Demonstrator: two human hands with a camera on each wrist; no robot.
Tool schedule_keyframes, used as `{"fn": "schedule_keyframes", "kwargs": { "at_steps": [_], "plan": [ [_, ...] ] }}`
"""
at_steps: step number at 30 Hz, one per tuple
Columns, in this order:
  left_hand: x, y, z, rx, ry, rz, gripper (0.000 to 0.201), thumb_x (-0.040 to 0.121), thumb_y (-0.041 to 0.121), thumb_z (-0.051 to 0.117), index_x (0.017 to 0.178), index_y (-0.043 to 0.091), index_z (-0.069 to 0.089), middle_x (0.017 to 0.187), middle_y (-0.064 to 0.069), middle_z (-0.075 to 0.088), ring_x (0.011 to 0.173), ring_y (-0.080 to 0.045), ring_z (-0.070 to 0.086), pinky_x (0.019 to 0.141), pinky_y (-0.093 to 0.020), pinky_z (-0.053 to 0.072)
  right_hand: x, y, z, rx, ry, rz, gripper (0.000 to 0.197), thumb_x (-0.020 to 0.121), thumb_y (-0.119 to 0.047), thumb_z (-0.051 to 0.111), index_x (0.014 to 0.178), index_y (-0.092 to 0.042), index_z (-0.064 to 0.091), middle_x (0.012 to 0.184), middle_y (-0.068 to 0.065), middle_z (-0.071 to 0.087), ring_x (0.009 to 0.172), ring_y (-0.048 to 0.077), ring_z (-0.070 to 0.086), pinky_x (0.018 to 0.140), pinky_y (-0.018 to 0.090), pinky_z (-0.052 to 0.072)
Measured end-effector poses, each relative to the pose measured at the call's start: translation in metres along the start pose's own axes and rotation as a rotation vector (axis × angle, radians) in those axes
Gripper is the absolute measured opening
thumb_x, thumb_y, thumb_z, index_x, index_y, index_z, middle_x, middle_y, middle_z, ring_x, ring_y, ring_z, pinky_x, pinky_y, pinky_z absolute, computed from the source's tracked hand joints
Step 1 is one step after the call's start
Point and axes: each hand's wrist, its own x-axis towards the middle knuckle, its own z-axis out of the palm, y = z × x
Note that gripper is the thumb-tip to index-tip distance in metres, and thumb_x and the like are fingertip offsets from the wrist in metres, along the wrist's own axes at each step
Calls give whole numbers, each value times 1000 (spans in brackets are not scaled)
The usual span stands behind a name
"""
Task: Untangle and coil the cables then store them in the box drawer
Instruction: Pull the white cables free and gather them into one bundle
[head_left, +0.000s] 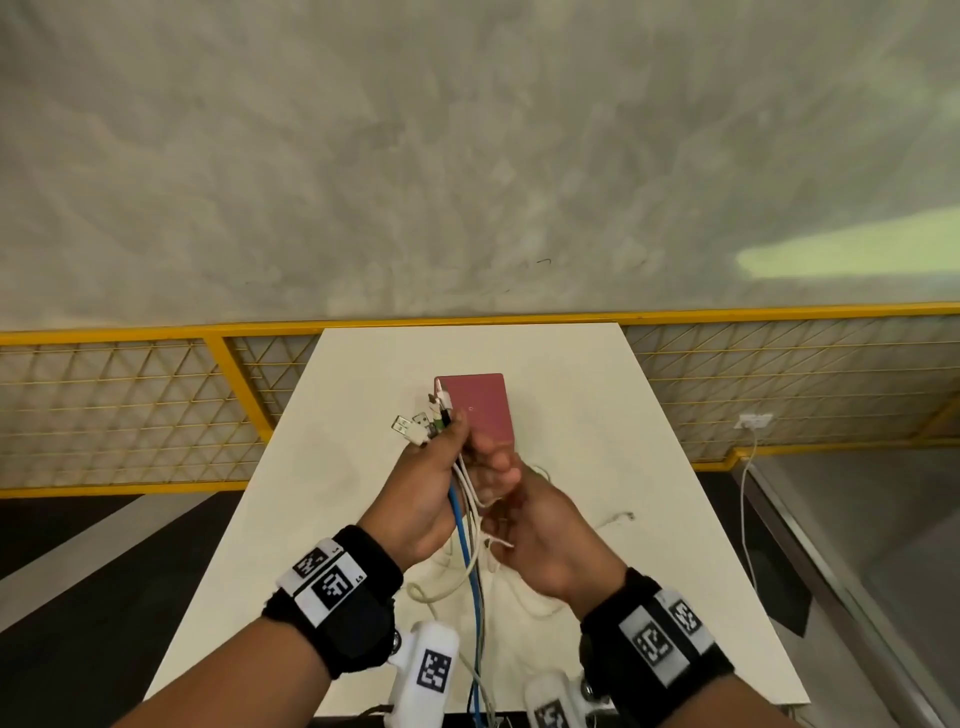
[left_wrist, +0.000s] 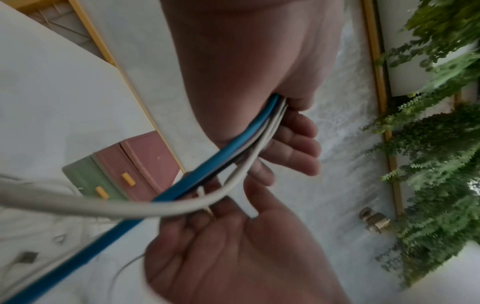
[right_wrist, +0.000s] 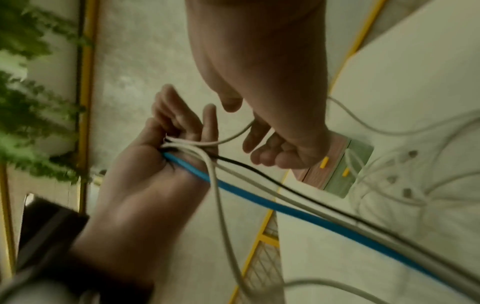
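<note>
My left hand (head_left: 434, 460) grips a bundle of cables (head_left: 470, 540) above the white table (head_left: 597, 415): one thick blue cable (left_wrist: 215, 162), a black one and several white ones. Their USB plugs (head_left: 410, 428) stick out past its fingers. My right hand (head_left: 514, 499) is close beside it, fingers curled, with a thin white cable (right_wrist: 233, 133) hooked round them. The cables hang down onto the table and over its near edge. Behind the hands stands the box (head_left: 480, 405), with a pink drawer (left_wrist: 145, 162) over a green drawer (left_wrist: 85, 179), both with yellow handles and closed.
Loose white cable ends (head_left: 618, 518) lie on the table to the right of the hands. A yellow mesh fence (head_left: 130, 405) runs behind the table. At the right, a wall socket (head_left: 756, 420) has a white cord hanging to the floor. Green plants (left_wrist: 428, 144) show in the wrist views.
</note>
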Motion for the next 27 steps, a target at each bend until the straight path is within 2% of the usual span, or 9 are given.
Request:
{"fn": "schedule_keyframes", "kwargs": {
  "at_steps": [3,5,12,14,17,19,21,23,27],
  "plan": [
    [-19,-12,-13,173,-11,-36,45,99,38,48,68,8,56,58,-12,53,49,-25,54,55,-34,49,15,-18,4,151,20,28,29,95,-38,46,90,-14,62,67,3,61,58,17,53,59,30,38],
    [-34,-23,-32,266,-31,-86,44,94,41,54,64,9,54,55,-12,45,44,-24,43,49,-31,41,19,-33,-1,231,65,57,31,98,-33,44,78,-15,58,65,4,62,62,19,56,64,31,42],
    [-94,-38,-101,509,-73,-464,50,97,34,56,55,10,50,41,-6,37,31,-15,29,40,-24,24,15,-66,-21,390,198,-25,35,103,-25,33,77,-15,54,73,5,65,70,19,58,69,32,43],
    [-92,-24,-97,497,2,-359,44,97,34,56,62,7,55,49,-8,46,32,-13,29,38,-20,26,15,-54,-17,343,175,-28,31,103,-24,34,83,-15,55,78,6,64,71,21,61,70,36,46],
    [-67,-3,-70,464,139,22,33,98,24,55,75,2,63,65,-11,58,37,-12,31,40,-21,26,9,-29,1,239,60,-52,24,102,-23,38,89,-15,57,79,8,70,77,24,68,77,43,50],
    [-50,2,-46,480,190,180,21,95,17,62,81,2,67,61,-7,55,40,-10,30,39,-18,24,3,-14,16,172,-27,-72,23,102,-27,40,97,-14,58,86,8,74,83,24,70,79,43,50],
    [-37,-5,-25,488,182,235,9,93,7,64,87,8,72,51,10,59,39,-2,46,39,-12,33,-3,-4,32,176,-98,-91,29,102,-30,39,115,-11,58,106,11,74,93,26,70,81,43,52],
    [-30,-16,-12,470,186,264,14,88,0,67,91,11,75,62,8,72,55,-2,65,49,-11,44,-9,-1,41,276,-128,-84,38,103,-29,37,128,-9,57,121,15,69,105,29,67,89,43,53],
    [-26,-27,-10,444,194,239,15,84,-8,67,86,6,71,62,7,69,50,-4,60,44,-12,40,-17,-6,34,276,-184,-48,40,102,-36,38,108,-11,69,96,8,75,94,25,69,88,42,50]
  ]
}}
